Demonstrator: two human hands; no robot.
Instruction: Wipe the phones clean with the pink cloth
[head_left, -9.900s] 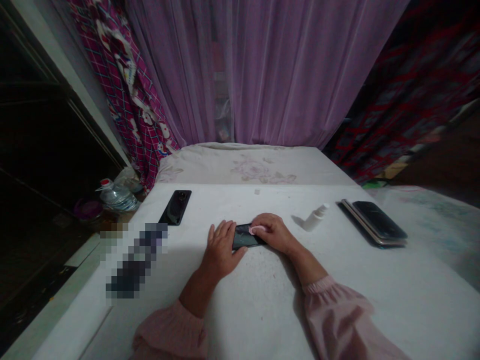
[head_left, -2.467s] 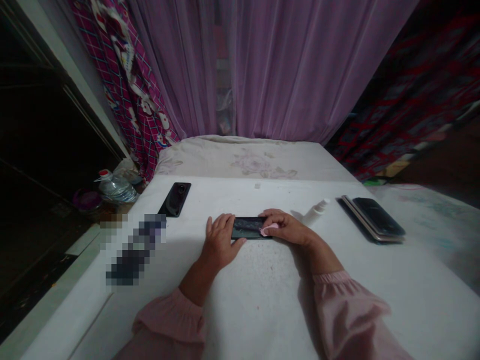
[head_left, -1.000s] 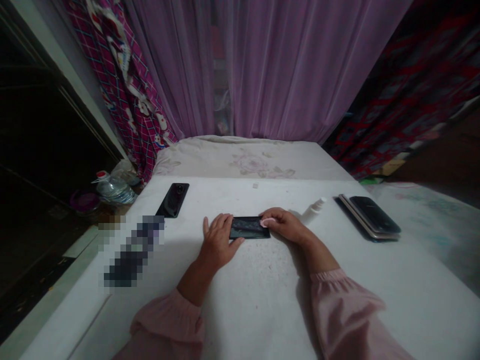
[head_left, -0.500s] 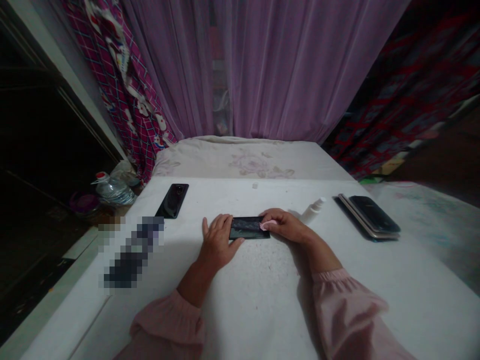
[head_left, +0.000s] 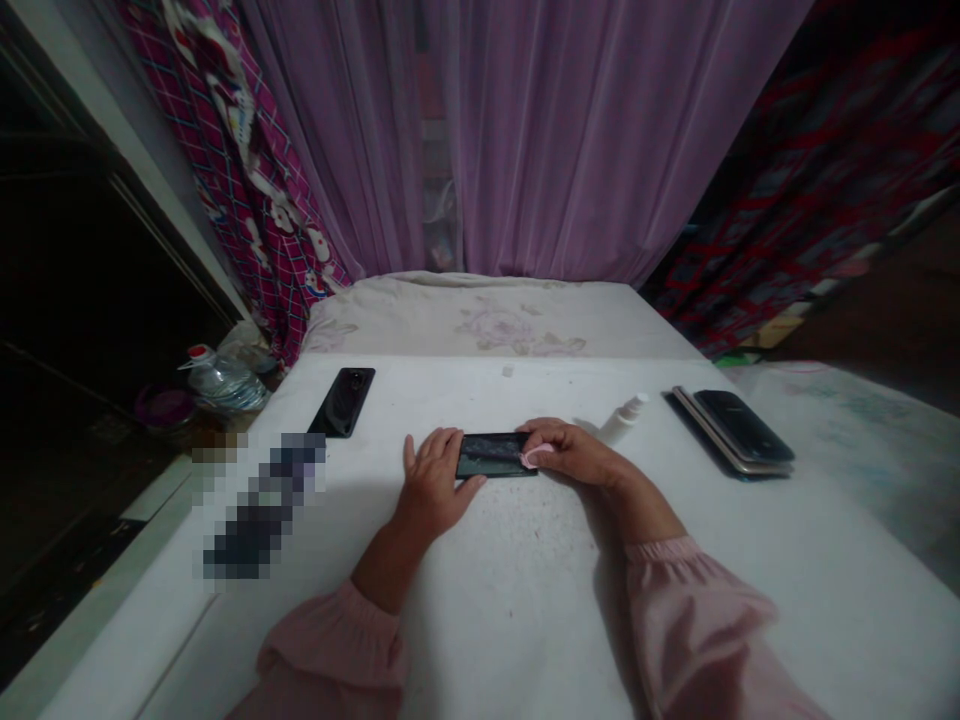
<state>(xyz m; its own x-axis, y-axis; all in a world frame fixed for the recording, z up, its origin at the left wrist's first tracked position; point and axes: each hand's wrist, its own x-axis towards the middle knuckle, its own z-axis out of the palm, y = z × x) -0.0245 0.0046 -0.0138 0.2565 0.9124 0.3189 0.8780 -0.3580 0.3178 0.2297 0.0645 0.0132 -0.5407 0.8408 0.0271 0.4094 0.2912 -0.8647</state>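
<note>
A black phone (head_left: 491, 455) lies flat, screen up, on the white table (head_left: 525, 600) in front of me. My left hand (head_left: 435, 485) rests on its left end, fingers and thumb gripping the edges to pin it down. My right hand (head_left: 574, 452) is closed around a small pink cloth (head_left: 534, 456), which it presses on the right end of the screen.
A second black phone (head_left: 345, 400) lies at the far left. A small white spray bottle (head_left: 624, 415) lies on its side right of my hand. A stack of phones (head_left: 735, 430) sits at the far right. A plastic bottle (head_left: 221, 380) stands off the table's left edge. Purple curtains hang behind.
Over ten seconds the phone turned from a slant to square across me. In the last second the pink cloth shifted slightly on the right end of the screen; my left hand stayed put.
</note>
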